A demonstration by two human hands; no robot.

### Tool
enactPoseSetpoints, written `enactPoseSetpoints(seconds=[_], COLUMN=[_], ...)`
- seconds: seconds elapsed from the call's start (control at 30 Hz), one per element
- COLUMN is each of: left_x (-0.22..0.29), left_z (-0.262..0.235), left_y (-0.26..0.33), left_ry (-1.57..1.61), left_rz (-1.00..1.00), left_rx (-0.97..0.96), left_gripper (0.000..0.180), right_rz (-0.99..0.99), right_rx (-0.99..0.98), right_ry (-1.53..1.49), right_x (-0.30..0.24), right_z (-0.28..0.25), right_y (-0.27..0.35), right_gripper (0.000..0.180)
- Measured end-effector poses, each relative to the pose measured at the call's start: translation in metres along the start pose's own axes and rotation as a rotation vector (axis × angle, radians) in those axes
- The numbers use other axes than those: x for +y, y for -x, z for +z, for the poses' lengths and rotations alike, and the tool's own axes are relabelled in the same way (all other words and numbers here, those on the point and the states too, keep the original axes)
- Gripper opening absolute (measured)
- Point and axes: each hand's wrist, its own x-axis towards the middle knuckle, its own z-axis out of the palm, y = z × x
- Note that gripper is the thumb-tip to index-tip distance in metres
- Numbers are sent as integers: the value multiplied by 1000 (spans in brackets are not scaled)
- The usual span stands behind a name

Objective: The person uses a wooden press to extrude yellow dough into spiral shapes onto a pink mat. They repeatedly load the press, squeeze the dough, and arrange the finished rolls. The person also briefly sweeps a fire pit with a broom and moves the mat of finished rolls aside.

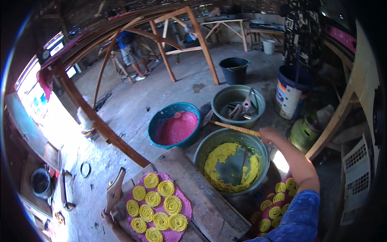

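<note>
My right hand [266, 135], arm stretched forward, is closed round the striped orange-and-yellow grip of a long-handled spatula [236, 128]. Its dull flat blade points left, past the far rim of a grey basin [197, 155] with yellow dough [217, 159] smeared inside. At the lower left, my left hand [107, 218] grips the lower end of a wooden tool [116, 189], its fingers partly hidden. Beside that tool lies a round pink sheet [186, 205] bearing several piped yellow swirls [153, 199]. The sheet rests on a worn wooden board [201, 193].
A teal basin [152, 135] of pink mixture stands beyond the board. Another grey basin [261, 111] holds tools. Farther off are a black bucket [234, 72], a white-and-blue bucket [287, 94] and a green gas cylinder [304, 135]. More swirls [274, 211] lie by my right sleeve. A person [131, 50] stands behind wooden frames.
</note>
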Motion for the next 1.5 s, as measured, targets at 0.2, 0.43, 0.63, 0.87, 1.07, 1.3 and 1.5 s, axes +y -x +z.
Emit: enactPoseSetpoints(seconds=[0.2,0.43,0.63,0.87,1.07,1.3,1.5], left_x=[8,5,28,37,36,81,271], left_z=[36,24,31,45,40,50,71], left_y=[14,23,48,55,52,83,197], left_ry=[370,548,621,551,632,34,-40], left_rz=[-92,-61,-114,-134,-166,410,971], left_rx=[36,43,35,-31,-64,356,-1], left_gripper=[38,34,32,34,35,37,43], right_rz=[-63,44,51,159,133,-6,-361], right_rx=[-579,-31,-58,-126,-95,222,447], right_ry=[-1402,-1138,-1472,-1546,-1574,-1574,-1625], right_x=[-14,-180,-203,-210,-188,-164,-178], right_z=[9,15,23,3,-41,-115,-67], right_y=[1,101,112,219,275,329,321], right_gripper=[18,12,10,8,20,32,49])
